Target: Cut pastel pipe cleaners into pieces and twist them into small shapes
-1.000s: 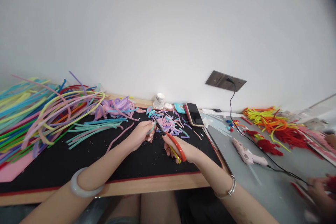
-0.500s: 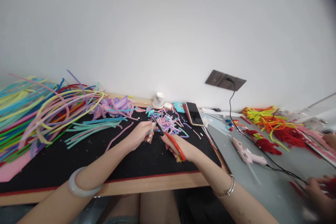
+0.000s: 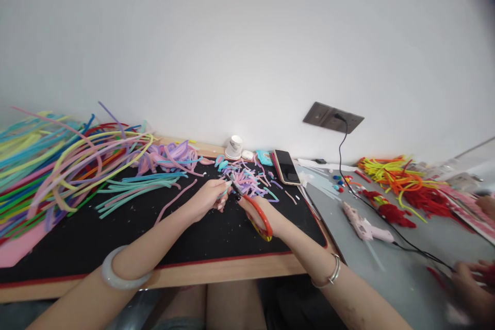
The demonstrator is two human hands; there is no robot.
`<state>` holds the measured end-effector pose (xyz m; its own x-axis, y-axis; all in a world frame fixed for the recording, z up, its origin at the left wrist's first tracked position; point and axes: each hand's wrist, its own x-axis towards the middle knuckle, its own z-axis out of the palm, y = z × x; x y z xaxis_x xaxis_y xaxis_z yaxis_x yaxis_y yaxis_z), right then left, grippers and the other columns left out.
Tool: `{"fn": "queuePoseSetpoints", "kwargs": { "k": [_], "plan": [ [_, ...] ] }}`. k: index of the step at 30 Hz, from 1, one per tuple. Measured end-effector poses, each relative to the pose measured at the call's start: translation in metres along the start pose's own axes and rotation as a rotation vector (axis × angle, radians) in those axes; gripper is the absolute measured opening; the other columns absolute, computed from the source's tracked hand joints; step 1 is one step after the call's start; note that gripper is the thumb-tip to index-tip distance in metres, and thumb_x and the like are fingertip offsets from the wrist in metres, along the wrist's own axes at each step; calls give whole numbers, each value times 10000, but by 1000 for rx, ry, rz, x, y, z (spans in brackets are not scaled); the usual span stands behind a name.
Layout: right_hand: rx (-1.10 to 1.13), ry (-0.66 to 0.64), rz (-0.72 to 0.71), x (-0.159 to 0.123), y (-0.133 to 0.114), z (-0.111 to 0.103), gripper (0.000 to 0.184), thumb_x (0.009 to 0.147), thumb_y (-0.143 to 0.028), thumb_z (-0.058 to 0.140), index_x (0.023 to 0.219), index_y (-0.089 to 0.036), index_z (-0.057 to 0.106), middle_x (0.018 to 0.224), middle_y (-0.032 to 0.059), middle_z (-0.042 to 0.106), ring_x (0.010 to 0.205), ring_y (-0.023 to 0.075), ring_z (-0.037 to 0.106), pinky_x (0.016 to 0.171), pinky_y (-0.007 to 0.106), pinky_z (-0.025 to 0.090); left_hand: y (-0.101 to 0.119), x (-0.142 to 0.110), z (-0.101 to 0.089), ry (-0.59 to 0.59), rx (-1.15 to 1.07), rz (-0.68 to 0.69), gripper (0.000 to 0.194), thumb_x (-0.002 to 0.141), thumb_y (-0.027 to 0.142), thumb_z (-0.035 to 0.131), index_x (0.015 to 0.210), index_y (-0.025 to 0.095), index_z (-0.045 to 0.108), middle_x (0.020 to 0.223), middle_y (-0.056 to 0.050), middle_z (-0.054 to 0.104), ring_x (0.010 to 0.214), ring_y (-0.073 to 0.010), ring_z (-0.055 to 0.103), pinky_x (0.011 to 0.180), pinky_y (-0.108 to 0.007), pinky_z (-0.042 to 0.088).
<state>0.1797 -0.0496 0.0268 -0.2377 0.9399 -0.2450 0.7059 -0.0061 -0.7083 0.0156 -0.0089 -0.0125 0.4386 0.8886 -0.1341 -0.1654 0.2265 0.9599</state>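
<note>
My left hand [image 3: 209, 198] is closed in a pinch on a short teal pipe cleaner piece [image 3: 223, 193] over the black mat [image 3: 116, 232]. My right hand [image 3: 261, 214] grips red-handled scissors [image 3: 249, 203], whose dark blades point up-left and meet the teal piece at my left fingertips. Just beyond both hands lies a heap of cut pink, purple and teal pieces [image 3: 251, 178]. A long pink pipe cleaner [image 3: 176, 198] lies on the mat left of my left hand.
A big pile of long coloured pipe cleaners [image 3: 58, 160] fills the left. A phone [image 3: 286, 166], a small cup [image 3: 234, 147], a pink glue gun [image 3: 363, 227] with its black cord, and red, orange and yellow pipe cleaners [image 3: 402, 185] lie right. Another person's hand [image 3: 469, 281] is at far right.
The scissors' blades have come nearer together at the teal piece, and my right hand has shifted slightly left and up. My left hand has hardly moved.
</note>
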Motion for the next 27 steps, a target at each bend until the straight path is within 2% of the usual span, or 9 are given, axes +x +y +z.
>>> {"fn": "queuePoseSetpoints", "kwargs": {
  "k": [3,6,10,13,16,19,21,25,27],
  "plan": [
    [-90,-5,74,2,7,-7,491,777,-564,377,483,-175,429,424,9,397,413,108,381,417,241,283,4,-1,0,4,0,3,282,775,422,475,694,152,470,491,51,416,364,-44,316,387,-172,298],
    [-307,175,35,6,12,-18,464,757,-544,430,504,-160,487,456,17,446,446,111,414,431,232,260,9,-3,1,-17,-39,-27,268,765,413,504,764,146,505,564,44,438,397,-30,303,394,-149,260],
    [-619,395,38,15,15,-33,388,740,-490,485,611,-134,572,594,88,575,561,163,526,482,251,290,10,-4,1,-19,-21,-6,247,697,359,605,781,134,548,666,12,501,522,-55,445,511,-178,386],
    [-724,434,103,24,20,-37,367,722,-480,518,683,-122,588,683,125,612,645,201,577,515,252,318,7,-3,-1,-21,57,-16,279,678,374,623,807,130,578,683,-17,558,617,-100,537,616,-231,450],
    [-726,475,155,32,31,-39,388,703,-489,545,805,-116,570,752,127,616,695,215,591,540,249,340,5,-2,-3,13,108,-17,351,650,384,651,895,149,562,748,-35,612,607,-108,560,594,-240,465],
    [-694,451,149,34,42,-43,365,693,-443,580,844,-113,545,749,113,604,707,213,582,570,254,356,5,-2,-2,23,142,9,331,650,383,655,845,149,523,732,-42,636,579,-105,564,551,-221,455],
    [-660,435,84,32,43,-45,270,717,-368,575,811,-116,544,762,109,595,724,204,569,610,261,367,5,-2,-1,10,161,27,307,656,372,653,811,146,513,691,-33,635,572,-109,571,537,-214,450],
    [-440,557,-197,19,24,-44,179,836,-260,413,907,-137,523,890,92,576,795,164,531,715,261,368,4,-2,2,-17,192,45,298,654,349,659,820,144,521,635,-19,622,569,-124,585,540,-229,460],
    [-293,384,-325,15,11,-38,197,849,-260,392,976,-155,501,795,42,575,714,140,516,668,244,370,3,-2,3,-39,203,52,294,663,352,651,823,140,525,632,-23,622,574,-128,590,553,-238,467]
  ]
}}
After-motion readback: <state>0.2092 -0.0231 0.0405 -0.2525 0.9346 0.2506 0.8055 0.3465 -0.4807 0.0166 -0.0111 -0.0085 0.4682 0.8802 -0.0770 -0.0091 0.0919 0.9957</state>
